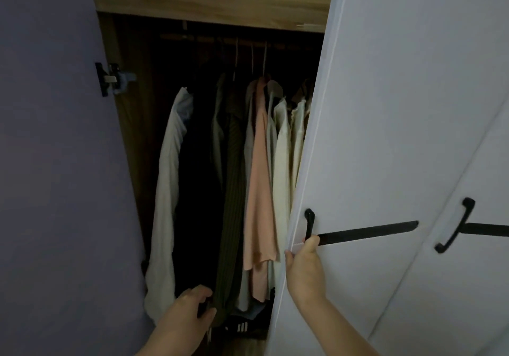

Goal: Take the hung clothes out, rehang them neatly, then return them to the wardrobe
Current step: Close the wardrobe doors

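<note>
At door edge [308,163], right hand [303,267] grips.

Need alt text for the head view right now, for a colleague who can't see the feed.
A person's right hand grips the edge of a white wardrobe door by its black handle, holding it part open. The left hand reaches low toward dark hanging clothes. A peach shirt and pale garments hang from the rail.

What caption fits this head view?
Right hand grips wardrobe door edge; left hand reaches toward hung clothes.
</note>
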`<move>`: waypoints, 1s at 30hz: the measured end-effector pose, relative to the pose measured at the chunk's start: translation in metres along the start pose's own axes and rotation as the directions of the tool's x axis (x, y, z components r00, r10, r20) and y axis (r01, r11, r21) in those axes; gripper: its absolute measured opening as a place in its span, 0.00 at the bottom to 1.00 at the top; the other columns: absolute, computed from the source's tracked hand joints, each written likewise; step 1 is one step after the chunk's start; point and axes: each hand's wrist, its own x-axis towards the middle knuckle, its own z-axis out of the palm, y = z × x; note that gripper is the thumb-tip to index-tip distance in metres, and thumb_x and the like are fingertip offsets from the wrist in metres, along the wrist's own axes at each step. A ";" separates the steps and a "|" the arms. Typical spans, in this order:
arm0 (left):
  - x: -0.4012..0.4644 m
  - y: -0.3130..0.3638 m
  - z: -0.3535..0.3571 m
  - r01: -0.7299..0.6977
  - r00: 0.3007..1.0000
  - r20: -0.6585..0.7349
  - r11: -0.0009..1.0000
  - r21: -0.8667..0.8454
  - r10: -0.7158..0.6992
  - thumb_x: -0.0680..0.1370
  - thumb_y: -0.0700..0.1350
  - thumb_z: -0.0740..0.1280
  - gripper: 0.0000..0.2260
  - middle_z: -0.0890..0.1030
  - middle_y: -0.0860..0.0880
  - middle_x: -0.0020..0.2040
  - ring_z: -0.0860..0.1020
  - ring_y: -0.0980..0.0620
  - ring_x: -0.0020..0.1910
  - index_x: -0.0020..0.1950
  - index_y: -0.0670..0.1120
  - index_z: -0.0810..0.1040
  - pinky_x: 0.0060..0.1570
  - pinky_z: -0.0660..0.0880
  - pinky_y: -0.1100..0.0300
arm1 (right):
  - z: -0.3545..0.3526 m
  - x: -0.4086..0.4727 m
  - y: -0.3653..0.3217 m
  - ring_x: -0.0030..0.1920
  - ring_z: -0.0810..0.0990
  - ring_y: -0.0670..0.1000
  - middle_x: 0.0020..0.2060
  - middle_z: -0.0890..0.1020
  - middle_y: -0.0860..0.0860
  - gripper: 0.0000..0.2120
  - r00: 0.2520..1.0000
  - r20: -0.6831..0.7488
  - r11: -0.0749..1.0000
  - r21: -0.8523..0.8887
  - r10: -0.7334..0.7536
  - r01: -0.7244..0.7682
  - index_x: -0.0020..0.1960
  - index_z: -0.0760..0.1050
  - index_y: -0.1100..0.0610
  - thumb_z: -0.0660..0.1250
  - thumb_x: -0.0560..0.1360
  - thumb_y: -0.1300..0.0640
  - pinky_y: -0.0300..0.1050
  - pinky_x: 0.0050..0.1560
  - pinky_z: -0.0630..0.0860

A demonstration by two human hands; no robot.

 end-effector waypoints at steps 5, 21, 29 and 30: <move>0.008 0.003 -0.008 0.052 0.995 -0.091 0.998 0.022 -0.050 0.79 0.48 0.62 0.17 0.73 0.53 0.64 0.72 0.61 0.60 0.67 0.49 0.68 0.51 0.59 0.80 | 0.011 0.040 -0.008 0.51 0.76 0.54 0.56 0.75 0.58 0.19 0.991 0.128 0.998 -0.035 -0.041 0.046 0.69 0.52 0.59 0.51 0.79 0.63 0.48 0.50 0.75; 0.023 0.010 -0.004 0.232 0.959 -0.169 0.973 0.013 -0.226 0.79 0.48 0.62 0.16 0.73 0.51 0.63 0.74 0.56 0.61 0.67 0.50 0.68 0.56 0.70 0.68 | 0.031 0.108 0.000 0.48 0.77 0.57 0.52 0.76 0.62 0.20 0.957 0.256 0.974 -0.144 -0.135 0.176 0.68 0.53 0.65 0.53 0.77 0.68 0.45 0.42 0.72; -0.002 0.016 0.002 0.276 0.935 -0.229 0.961 -0.010 -0.271 0.79 0.48 0.61 0.16 0.73 0.52 0.62 0.73 0.55 0.60 0.66 0.50 0.69 0.54 0.68 0.68 | 0.014 0.096 0.006 0.53 0.77 0.60 0.55 0.76 0.61 0.17 0.946 0.315 0.991 -0.087 -0.071 0.104 0.65 0.61 0.64 0.59 0.78 0.61 0.48 0.45 0.73; -0.007 0.016 0.003 0.283 0.931 -0.239 0.959 -0.011 -0.277 0.79 0.48 0.61 0.15 0.73 0.51 0.62 0.73 0.55 0.60 0.66 0.50 0.69 0.53 0.68 0.68 | 0.013 0.089 0.007 0.54 0.76 0.61 0.56 0.75 0.61 0.17 0.952 0.304 0.995 -0.070 -0.040 0.064 0.64 0.62 0.65 0.60 0.78 0.60 0.48 0.46 0.73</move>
